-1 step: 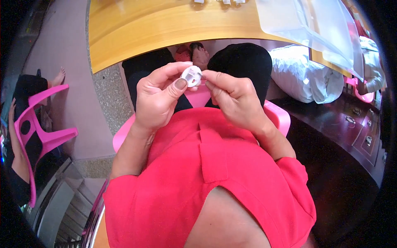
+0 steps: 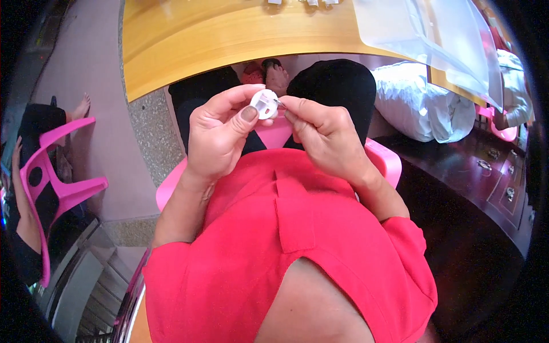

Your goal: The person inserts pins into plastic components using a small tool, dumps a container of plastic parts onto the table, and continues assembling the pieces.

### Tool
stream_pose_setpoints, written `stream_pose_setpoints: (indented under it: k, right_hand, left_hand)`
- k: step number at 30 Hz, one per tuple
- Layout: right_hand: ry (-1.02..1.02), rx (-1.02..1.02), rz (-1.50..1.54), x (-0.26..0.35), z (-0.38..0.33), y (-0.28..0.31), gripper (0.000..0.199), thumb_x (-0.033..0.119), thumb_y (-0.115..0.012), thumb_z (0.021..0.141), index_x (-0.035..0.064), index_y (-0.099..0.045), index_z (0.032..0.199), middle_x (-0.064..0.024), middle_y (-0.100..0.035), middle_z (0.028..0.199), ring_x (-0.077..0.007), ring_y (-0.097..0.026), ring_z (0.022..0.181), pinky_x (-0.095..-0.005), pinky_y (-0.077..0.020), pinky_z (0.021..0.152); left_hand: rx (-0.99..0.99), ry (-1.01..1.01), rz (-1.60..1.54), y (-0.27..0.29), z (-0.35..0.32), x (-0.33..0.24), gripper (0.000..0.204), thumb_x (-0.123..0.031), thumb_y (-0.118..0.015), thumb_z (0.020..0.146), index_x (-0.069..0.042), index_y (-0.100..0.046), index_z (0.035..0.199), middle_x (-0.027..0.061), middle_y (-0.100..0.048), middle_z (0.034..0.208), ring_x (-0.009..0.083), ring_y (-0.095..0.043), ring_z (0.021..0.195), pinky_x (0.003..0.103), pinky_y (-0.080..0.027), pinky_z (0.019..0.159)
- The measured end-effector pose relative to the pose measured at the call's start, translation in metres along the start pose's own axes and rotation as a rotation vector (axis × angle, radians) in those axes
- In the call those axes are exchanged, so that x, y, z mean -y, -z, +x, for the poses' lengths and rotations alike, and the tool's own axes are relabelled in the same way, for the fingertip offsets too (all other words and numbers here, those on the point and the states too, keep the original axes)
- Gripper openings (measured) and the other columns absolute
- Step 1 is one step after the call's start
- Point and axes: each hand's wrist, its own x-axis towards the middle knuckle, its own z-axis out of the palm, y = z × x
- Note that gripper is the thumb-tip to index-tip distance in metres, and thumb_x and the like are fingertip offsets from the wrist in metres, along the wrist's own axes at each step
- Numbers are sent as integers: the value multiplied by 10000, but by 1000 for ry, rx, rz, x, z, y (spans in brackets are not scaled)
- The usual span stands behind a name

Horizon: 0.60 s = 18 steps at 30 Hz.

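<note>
My left hand (image 2: 223,128) pinches a small round white plastic piece (image 2: 265,105) between thumb and fingers, above my lap. The piece has a raised rectangular part and small cut-outs on the side that faces me. At its right edge, the thumb and forefinger of my right hand (image 2: 323,128) are pressed together. Between those fingertips a tiny dark, metal-looking bit (image 2: 279,103) shows against the white piece. It is too small to name, and the right hand's other fingers are curled under.
Ahead is a yellow wooden table (image 2: 240,34) with small white pieces (image 2: 311,2) at its far side and a clear plastic sheet (image 2: 394,28) on the right. A white sack (image 2: 426,108) lies beneath. Another person sits on a pink chair (image 2: 63,171) at left.
The round white piece has turned slightly in my left hand, so its face shows a little more. Both hands stay almost where they were.
</note>
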Motion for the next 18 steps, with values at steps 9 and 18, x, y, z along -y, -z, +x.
stream_pose_setpoints:
  k: [9, 18]
  right_hand:
    - [225, -66, -601, 4, -5, 2, 482, -97, -542, 745, 34, -553, 1208, -140, -516, 688, -295, -554, 574, -358, -457, 526]
    - [250, -25, -737, 7, -4, 3, 389, 48, -576, 748, 3, -560, 1134, -137, -560, 692, -303, -610, 626, -406, -490, 536]
  left_hand:
    - [-78, 66, -75, -5, 0, -1, 295, -21, -570, 885, 42, -546, 1171, 143, -625, 1057, 205, -627, 902, 329, -530, 817]
    - [-97, 87, -103, -6, 0, 0, 295, -18, -569, 884, 41, -542, 1172, 143, -625, 1058, 203, -632, 885, 328, -532, 819]
